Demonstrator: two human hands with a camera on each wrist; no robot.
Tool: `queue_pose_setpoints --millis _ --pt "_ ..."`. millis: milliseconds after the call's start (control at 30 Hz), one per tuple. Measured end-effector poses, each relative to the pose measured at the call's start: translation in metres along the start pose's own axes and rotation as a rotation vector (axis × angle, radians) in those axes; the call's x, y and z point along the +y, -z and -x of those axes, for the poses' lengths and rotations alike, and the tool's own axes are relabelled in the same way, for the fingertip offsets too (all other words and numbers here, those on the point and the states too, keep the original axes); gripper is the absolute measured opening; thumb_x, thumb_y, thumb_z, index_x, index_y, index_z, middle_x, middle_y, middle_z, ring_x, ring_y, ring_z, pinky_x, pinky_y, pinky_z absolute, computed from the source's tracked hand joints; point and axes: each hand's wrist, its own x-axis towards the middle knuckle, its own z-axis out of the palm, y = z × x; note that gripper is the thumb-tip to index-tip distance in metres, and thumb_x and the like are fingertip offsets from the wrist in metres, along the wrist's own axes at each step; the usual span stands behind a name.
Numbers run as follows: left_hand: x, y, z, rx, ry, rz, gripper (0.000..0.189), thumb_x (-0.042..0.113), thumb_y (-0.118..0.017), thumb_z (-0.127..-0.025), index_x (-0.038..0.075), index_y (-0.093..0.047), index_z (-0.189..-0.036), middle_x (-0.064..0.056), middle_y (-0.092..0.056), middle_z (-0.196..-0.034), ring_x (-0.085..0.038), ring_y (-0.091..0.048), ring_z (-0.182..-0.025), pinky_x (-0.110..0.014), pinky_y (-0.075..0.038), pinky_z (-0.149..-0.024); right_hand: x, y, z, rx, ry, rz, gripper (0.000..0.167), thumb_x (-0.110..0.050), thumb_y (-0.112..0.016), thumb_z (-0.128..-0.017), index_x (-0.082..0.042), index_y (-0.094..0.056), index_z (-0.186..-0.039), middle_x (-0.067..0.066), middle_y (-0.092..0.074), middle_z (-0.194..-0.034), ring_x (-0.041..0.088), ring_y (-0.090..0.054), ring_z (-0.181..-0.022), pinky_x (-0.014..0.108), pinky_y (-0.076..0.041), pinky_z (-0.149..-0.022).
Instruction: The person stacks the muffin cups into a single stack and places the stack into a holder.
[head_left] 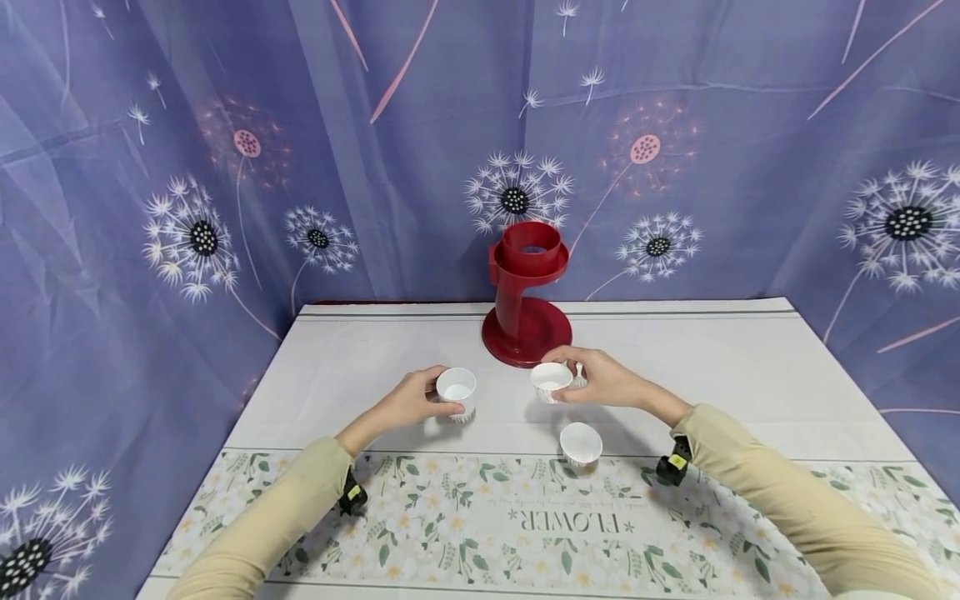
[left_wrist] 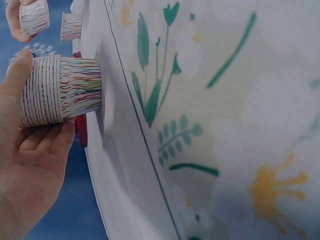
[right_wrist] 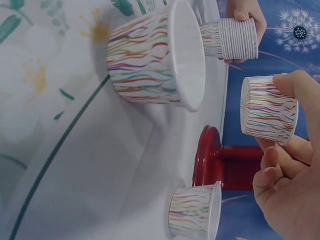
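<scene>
My left hand (head_left: 411, 400) grips a stack of nested paper cups (left_wrist: 50, 90), white with wavy coloured lines. The stack is upright, its base at or just above the table. To its right, my right hand (head_left: 606, 382) pinches one paper cup (right_wrist: 270, 107) between thumb and fingers, lifted off the table with its mouth up. A second single cup (head_left: 581, 444) stands upright on the table, nearer to me. Another cup (right_wrist: 192, 212) stands beyond my right hand, which mostly hides it in the head view.
A red stand (head_left: 517, 312) with a round base and a ring-shaped holder (head_left: 531, 250) on top stands at the back of the table, just beyond the hands. The table (head_left: 360, 350) wears a white floral cloth. Purple dandelion curtains (head_left: 420, 167) enclose the back and sides.
</scene>
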Motion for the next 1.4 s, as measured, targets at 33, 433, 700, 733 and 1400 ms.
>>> queue_pose_setpoints --millis 33,433,700,733,1400 --pt "0.000 0.000 0.000 0.001 0.004 0.002 0.056 0.021 -0.079 -0.082 -0.002 -0.055 -0.127 -0.018 -0.064 -0.116 -0.027 -0.065 -0.107 -0.023 -0.056 -0.084 -0.001 -0.001 -0.001 -0.001 0.005 -0.001 0.046 -0.015 -0.080 -0.078 -0.014 -0.062 -0.120 -0.004 -0.063 -0.100 0.013 -0.050 -0.082 0.022 -0.042 -0.061" --pt "0.000 0.000 0.001 -0.001 0.004 0.009 0.058 0.021 -0.079 -0.082 -0.002 -0.054 -0.128 -0.018 -0.064 -0.117 -0.027 -0.065 -0.107 -0.025 -0.056 -0.085 -0.006 -0.009 -0.015 -0.023 0.050 -0.029 0.045 -0.017 -0.080 -0.078 -0.013 -0.063 -0.119 -0.003 -0.065 -0.104 0.014 -0.051 -0.084 0.032 -0.044 -0.066" --pt "-0.001 -0.001 0.001 -0.005 0.033 0.030 0.058 0.023 -0.079 -0.082 0.001 -0.054 -0.129 -0.017 -0.064 -0.118 -0.027 -0.064 -0.109 -0.023 -0.055 -0.085 -0.011 -0.013 -0.025 -0.017 0.040 0.014 0.045 -0.021 -0.079 -0.078 -0.015 -0.063 -0.119 -0.006 -0.064 -0.099 0.011 -0.051 -0.082 0.023 -0.042 -0.062" --pt "-0.001 -0.001 0.000 -0.003 0.032 0.027 0.058 0.022 -0.079 -0.082 0.001 -0.054 -0.129 -0.017 -0.064 -0.118 -0.028 -0.064 -0.109 -0.023 -0.055 -0.085 -0.011 -0.013 -0.026 -0.017 0.037 0.017 0.045 -0.022 -0.079 -0.078 -0.015 -0.063 -0.120 -0.006 -0.064 -0.100 0.011 -0.051 -0.082 0.023 -0.042 -0.063" --pt "0.001 -0.001 0.001 0.010 -0.002 0.002 0.055 0.020 -0.079 -0.082 -0.002 -0.055 -0.127 -0.018 -0.065 -0.114 -0.027 -0.066 -0.106 -0.025 -0.056 -0.084 -0.027 -0.020 -0.045 -0.047 0.042 -0.008 0.045 -0.024 -0.077 -0.081 -0.014 -0.062 -0.123 -0.004 -0.064 -0.105 0.015 -0.051 -0.079 0.035 -0.049 -0.072"
